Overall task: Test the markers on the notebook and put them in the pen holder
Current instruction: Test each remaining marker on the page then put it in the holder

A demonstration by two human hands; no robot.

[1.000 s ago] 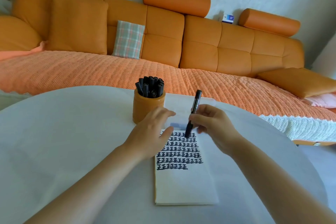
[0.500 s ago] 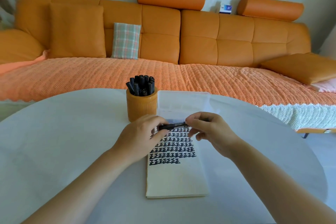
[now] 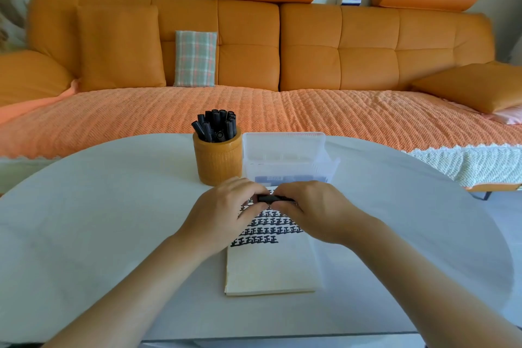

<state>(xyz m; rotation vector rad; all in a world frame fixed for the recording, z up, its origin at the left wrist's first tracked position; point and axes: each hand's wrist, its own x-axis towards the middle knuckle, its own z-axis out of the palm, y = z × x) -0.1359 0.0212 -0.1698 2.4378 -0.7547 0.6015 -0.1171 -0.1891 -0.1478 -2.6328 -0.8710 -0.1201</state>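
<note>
A black marker (image 3: 275, 198) lies level between my two hands, just above the top of the notebook (image 3: 271, 268). My left hand (image 3: 226, 213) pinches its left end and my right hand (image 3: 313, 207) grips its right part; most of the marker is hidden by my fingers. The notebook's cream page carries several rows of black test marks. The orange pen holder (image 3: 218, 158), behind my left hand, stands upright with several black markers (image 3: 216, 124) in it.
A clear plastic box (image 3: 285, 155) with its lid up stands right of the pen holder, behind my hands. All of this is on a round white table (image 3: 99, 220). An orange sofa (image 3: 254, 51) with cushions runs along the back.
The marker went from upright in my right hand to level between both hands. My hands have come closer together over the notebook's top.
</note>
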